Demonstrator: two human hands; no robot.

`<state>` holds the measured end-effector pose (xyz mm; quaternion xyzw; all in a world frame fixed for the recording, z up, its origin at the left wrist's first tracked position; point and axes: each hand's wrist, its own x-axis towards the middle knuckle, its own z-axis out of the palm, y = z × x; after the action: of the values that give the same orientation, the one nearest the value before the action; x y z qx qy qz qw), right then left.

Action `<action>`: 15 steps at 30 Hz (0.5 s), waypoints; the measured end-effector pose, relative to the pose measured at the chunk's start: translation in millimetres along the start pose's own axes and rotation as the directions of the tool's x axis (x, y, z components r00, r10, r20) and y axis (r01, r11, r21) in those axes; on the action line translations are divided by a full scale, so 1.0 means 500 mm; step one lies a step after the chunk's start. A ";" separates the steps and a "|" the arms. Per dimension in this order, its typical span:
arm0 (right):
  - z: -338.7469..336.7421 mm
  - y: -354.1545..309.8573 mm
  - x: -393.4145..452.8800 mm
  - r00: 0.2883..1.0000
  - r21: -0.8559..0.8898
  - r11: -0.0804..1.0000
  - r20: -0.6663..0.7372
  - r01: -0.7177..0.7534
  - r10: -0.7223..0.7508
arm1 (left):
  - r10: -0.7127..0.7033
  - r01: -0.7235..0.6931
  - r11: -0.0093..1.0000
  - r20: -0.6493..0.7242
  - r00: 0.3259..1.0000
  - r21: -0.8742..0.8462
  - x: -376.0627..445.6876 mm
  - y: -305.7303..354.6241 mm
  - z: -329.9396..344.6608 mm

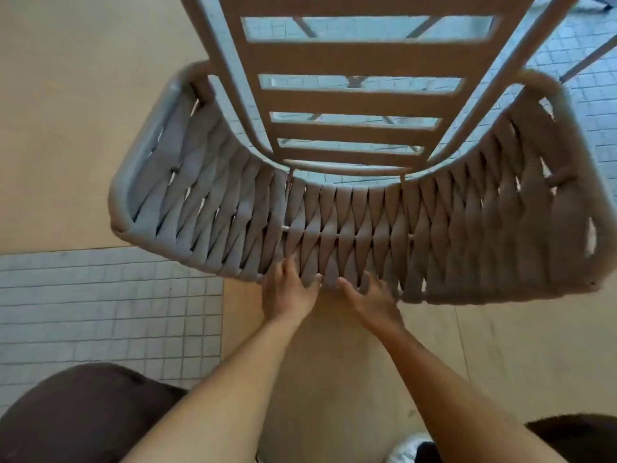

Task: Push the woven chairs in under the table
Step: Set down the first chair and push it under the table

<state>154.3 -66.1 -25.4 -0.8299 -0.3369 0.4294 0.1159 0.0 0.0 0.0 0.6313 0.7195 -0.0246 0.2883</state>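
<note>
A woven chair [434,235] with a curved grey-beige strap backrest fills the middle of the head view, seen from above and behind. Its seat sits beneath the slatted table [350,58], whose rounded end reaches over the chair. My left hand [287,289] and my right hand [370,302] both press flat against the outer middle of the backrest, fingers spread on the weave, thumbs nearly meeting. Neither hand wraps around the frame.
Beige floor lies left of the chair and under my arms. A patch of small grey tiles [100,312] is at lower left, more tiles [594,105] at upper right. My dark trouser knees show at the bottom corners, with a white shoe [407,449] between.
</note>
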 end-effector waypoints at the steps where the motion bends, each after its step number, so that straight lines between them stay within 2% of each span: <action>1: 0.018 0.011 0.011 1.000 0.085 0.996 0.015 -0.017 0.016 | -0.109 0.111 0.986 0.026 0.994 -0.125 0.010 -0.007 0.022; 2: 0.036 0.022 0.021 0.999 0.137 0.990 0.022 -0.038 0.035 | -0.211 0.217 0.942 0.052 0.976 -0.254 0.019 -0.010 0.043; 4: 0.069 0.047 0.035 0.997 0.216 0.974 -0.010 -0.071 0.075 | -0.384 0.413 0.742 0.170 0.908 -0.528 0.037 -0.024 0.088; 7: 0.103 0.067 0.055 0.972 0.342 0.935 -0.171 -0.093 0.159 | -0.555 0.589 0.424 0.316 0.769 -0.688 0.052 -0.038 0.141; 10: 0.119 0.063 0.073 0.927 0.532 0.844 -0.280 -0.067 0.250 | -0.585 0.595 0.209 0.388 0.712 -0.776 0.085 -0.037 0.169; 12: 0.130 0.056 0.082 0.871 0.695 0.716 -0.314 -0.060 0.379 | -0.558 0.538 0.045 0.426 0.713 -0.842 0.111 -0.032 0.174; 14: 0.145 0.058 0.089 0.802 0.836 0.541 -0.262 -0.089 0.536 | -0.497 0.499 -0.110 0.483 0.721 -0.859 0.136 -0.028 0.174; 15: 0.152 0.062 0.091 0.787 0.894 0.430 -0.174 -0.127 0.592 | -0.482 0.495 -0.158 0.504 0.716 -0.854 0.147 -0.028 0.174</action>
<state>126.7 -66.5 -115.1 -0.7943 0.1470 0.3384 0.4826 17.6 28.1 -109.6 -0.0520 0.7195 0.3479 0.5989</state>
